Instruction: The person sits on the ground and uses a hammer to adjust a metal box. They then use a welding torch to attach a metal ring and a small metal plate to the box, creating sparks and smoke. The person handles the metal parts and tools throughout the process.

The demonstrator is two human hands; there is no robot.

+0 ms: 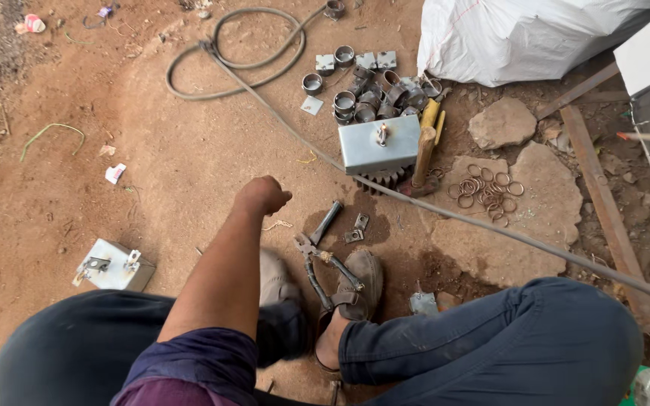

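Left hand (262,194) extended over bare dirt, fingers curled into a loose fist, nothing visibly held. Right hand out of frame. Nearest thing: pliers (323,259) at 4 o'clock from fist, lying flat on ground, handles toward sandal (359,282), close but not touching the hand. Small bracket (356,228) just beside, at 3 o'clock. Metal box (379,144) farther off at 2 o'clock. Judgement: pliers stiff, moderately heavy, steel; best taken by both handles, clear of the pivot.
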